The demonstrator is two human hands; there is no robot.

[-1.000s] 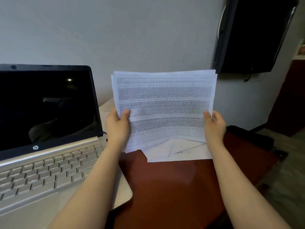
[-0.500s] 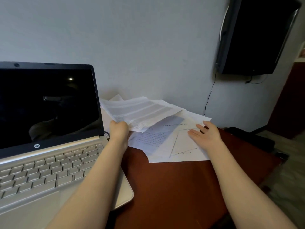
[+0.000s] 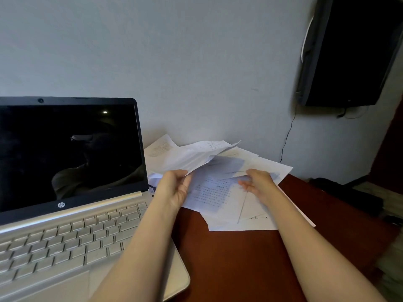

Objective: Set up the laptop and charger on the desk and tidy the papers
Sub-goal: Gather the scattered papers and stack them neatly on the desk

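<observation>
An open silver laptop (image 3: 72, 234) with a dark screen stands on the left of the red-brown desk (image 3: 235, 264). Loose white papers (image 3: 220, 199) lie spread behind the desk's middle, against the wall. My left hand (image 3: 174, 189) grips the near edge of a lifted stack of sheets (image 3: 185, 156), which tilts up over the spread ones. My right hand (image 3: 258, 183) is at the right of the pile, and its fingers pinch the edge of a raised loose sheet (image 3: 231, 167). A short piece of dark cable (image 3: 152, 188) shows by the laptop's right hinge.
A black wall-mounted screen (image 3: 353, 51) hangs at the upper right, with a thin cable (image 3: 287, 136) running down the wall. A black bag (image 3: 349, 198) lies beyond the desk's right edge. The desk's front is bare wood.
The stack I held upright in both hands has come down to the left, held by my left hand alone. My right hand let go, lay on the loose sheets, and now lifts one.
</observation>
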